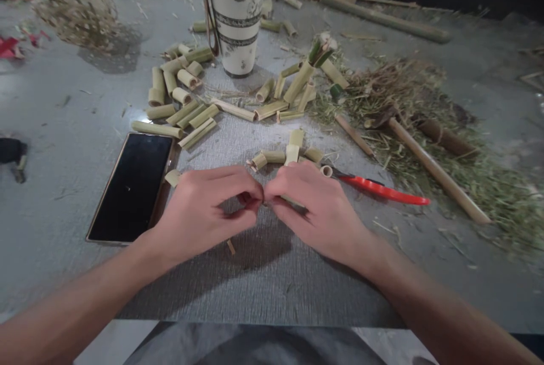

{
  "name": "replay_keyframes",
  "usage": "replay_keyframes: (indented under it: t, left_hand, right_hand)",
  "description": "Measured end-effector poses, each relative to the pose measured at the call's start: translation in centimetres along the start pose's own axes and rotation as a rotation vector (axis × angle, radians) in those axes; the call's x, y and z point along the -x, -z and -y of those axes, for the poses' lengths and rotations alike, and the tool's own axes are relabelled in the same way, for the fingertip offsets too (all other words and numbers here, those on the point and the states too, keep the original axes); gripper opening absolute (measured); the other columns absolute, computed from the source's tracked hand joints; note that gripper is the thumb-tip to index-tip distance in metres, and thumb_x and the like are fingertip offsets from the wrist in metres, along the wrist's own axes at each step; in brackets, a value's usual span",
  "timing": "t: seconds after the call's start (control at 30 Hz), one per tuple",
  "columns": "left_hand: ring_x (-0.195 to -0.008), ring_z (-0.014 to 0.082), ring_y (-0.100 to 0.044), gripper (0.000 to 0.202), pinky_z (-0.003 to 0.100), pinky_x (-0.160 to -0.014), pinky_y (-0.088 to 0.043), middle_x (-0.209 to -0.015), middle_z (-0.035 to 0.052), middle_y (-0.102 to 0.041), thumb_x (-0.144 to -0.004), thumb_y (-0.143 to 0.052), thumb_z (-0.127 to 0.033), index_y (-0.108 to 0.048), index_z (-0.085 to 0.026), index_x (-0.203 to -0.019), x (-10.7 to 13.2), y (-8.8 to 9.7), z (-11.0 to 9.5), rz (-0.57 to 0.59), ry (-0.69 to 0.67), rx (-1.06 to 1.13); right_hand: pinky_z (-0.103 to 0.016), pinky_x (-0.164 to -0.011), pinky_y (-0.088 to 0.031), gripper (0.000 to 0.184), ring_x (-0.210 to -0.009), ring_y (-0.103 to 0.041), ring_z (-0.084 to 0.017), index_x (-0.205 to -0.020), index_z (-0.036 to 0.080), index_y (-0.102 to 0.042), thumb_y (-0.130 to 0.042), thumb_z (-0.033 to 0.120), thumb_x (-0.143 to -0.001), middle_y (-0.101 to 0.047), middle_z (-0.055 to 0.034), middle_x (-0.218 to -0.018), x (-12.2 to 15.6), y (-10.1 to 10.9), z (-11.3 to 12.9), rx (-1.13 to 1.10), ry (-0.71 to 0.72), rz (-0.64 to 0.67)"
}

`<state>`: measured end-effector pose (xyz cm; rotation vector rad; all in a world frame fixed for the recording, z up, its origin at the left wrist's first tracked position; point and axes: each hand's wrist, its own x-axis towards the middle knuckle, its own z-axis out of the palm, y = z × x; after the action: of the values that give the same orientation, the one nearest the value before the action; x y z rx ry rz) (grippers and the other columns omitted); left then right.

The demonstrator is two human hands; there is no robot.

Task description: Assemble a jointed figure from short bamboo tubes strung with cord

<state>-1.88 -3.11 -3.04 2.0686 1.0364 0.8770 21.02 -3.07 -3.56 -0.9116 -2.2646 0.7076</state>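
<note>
My left hand (pixel 212 206) and my right hand (pixel 310 206) meet fingertip to fingertip above the grey mat (pixel 255 274). Both are closed in a pinch on a small piece between them, mostly hidden by the fingers. Under my right fingers a pale sliver shows, too little to name. Just beyond my hands lie a few short cut bamboo pieces (pixel 289 152). Red-handled scissors (pixel 382 189) lie right beside my right hand.
A dark phone (pixel 131 186) lies left of my left hand. Several cut bamboo sections (pixel 178 98) are scattered further back around a tall patterned cup (pixel 238 13). Long bamboo sticks (pixel 437 172) and green shavings (pixel 467 172) fill the right side. A woven bundle (pixel 72 8) sits far left.
</note>
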Motion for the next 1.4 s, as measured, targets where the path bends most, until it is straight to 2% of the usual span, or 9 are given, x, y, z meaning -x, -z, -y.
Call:
replay_keyframes:
  t: [0.2, 0.33, 0.57, 0.77, 0.87, 0.97, 1.2, 1.3, 1.4]
  left_hand:
    - [-0.072, 0.0100, -0.068, 0.016, 0.019, -0.070, -0.054, -0.075, -0.0050, -0.074, -0.085, -0.067, -0.008, -0.075, -0.020, -0.079, -0.7, -0.2, -0.5, -0.006, 0.295, 0.258]
    - [-0.073, 0.0118, -0.067, 0.010, 0.022, -0.070, -0.055, -0.077, -0.0031, -0.072, -0.084, -0.070, -0.012, -0.075, -0.020, -0.080, -0.8, -0.4, -0.3, 0.009, 0.402, 0.442]
    - [-0.081, 0.0156, -0.067, 0.008, 0.027, -0.072, -0.056, -0.088, 0.0019, -0.074, -0.084, -0.072, -0.013, -0.073, -0.019, -0.078, -0.8, -0.4, 0.0, 0.001, 0.330, 0.473]
    - [-0.078, 0.0157, -0.069, 0.006, 0.027, -0.071, -0.058, -0.086, 0.0021, -0.076, -0.087, -0.075, -0.018, -0.075, -0.019, -0.081, -0.6, -0.5, 0.1, 0.019, 0.335, 0.465]
    - [-0.075, 0.0152, -0.068, 0.006, 0.027, -0.069, -0.058, -0.083, 0.0016, -0.075, -0.089, -0.077, -0.022, -0.076, -0.019, -0.083, -0.7, -0.5, 0.1, 0.041, 0.377, 0.509]
    - [-0.075, 0.0152, -0.069, 0.005, 0.027, -0.070, -0.059, -0.081, 0.0009, -0.074, -0.088, -0.076, -0.021, -0.075, -0.019, -0.083, -0.7, -0.5, 0.1, 0.043, 0.408, 0.545]
    - [-0.074, 0.0143, -0.069, 0.006, 0.026, -0.070, -0.058, -0.077, 0.0000, -0.073, -0.086, -0.077, -0.020, -0.074, -0.018, -0.081, -0.7, -0.5, 0.3, 0.051, 0.423, 0.563]
    - [-0.077, 0.0152, -0.071, 0.001, 0.027, -0.072, -0.060, -0.082, 0.0010, -0.076, -0.087, -0.076, -0.018, -0.075, -0.018, -0.086, -0.6, -0.7, 0.3, 0.053, 0.418, 0.547]
    - [-0.081, 0.0174, -0.076, 0.006, 0.028, -0.074, -0.063, -0.089, 0.0025, -0.080, -0.086, -0.077, -0.018, -0.076, -0.019, -0.092, -0.6, -0.8, 0.2, 0.051, 0.419, 0.545]
  right_hand:
    - [-0.035, -0.084, -0.038, 0.017, -0.086, -0.057, -0.013, -0.101, 0.022, -0.060, -0.056, 0.006, -0.106, -0.063, 0.0035, -0.090, 0.0, -0.1, 0.0, 0.050, 0.012, -0.029]
    - [-0.035, -0.084, -0.038, 0.014, -0.084, -0.058, -0.014, -0.098, 0.021, -0.061, -0.059, 0.007, -0.101, -0.063, 0.0027, -0.088, -0.1, -0.1, 0.2, 0.044, 0.011, -0.063]
    - [-0.035, -0.084, -0.038, 0.011, -0.085, -0.062, -0.015, -0.095, 0.021, -0.060, -0.068, 0.019, -0.103, -0.069, 0.0025, -0.089, -0.3, -0.2, 0.7, 0.049, -0.054, -0.075]
    - [-0.035, -0.081, -0.037, 0.014, -0.079, -0.059, -0.014, -0.088, 0.021, -0.060, -0.063, 0.010, -0.098, -0.064, 0.0044, -0.080, -0.4, -0.4, 1.1, 0.031, -0.132, -0.100]
    - [-0.034, -0.082, -0.038, 0.012, -0.080, -0.059, -0.013, -0.091, 0.020, -0.062, -0.063, 0.009, -0.096, -0.066, 0.0048, -0.082, -0.4, -0.4, 1.1, 0.024, -0.141, -0.099]
    - [-0.033, -0.082, -0.038, 0.011, -0.079, -0.059, -0.013, -0.093, 0.020, -0.063, -0.064, 0.010, -0.096, -0.067, 0.0050, -0.084, -0.4, -0.3, 1.0, 0.013, -0.144, -0.094]
    - [-0.034, -0.079, -0.036, 0.017, -0.073, -0.056, -0.012, -0.083, 0.020, -0.059, -0.061, 0.008, -0.094, -0.064, 0.0050, -0.076, -0.5, -0.7, 1.2, 0.014, -0.178, -0.080]
    - [-0.034, -0.079, -0.038, 0.016, -0.072, -0.056, -0.013, -0.081, 0.021, -0.059, -0.060, 0.008, -0.090, -0.066, 0.0046, -0.075, -0.6, -0.8, 1.3, 0.028, -0.208, -0.087]
    - [-0.034, -0.079, -0.039, 0.015, -0.072, -0.056, -0.013, -0.080, 0.021, -0.060, -0.060, 0.008, -0.088, -0.067, 0.0045, -0.074, -0.7, -1.0, 1.3, 0.040, -0.217, -0.109]
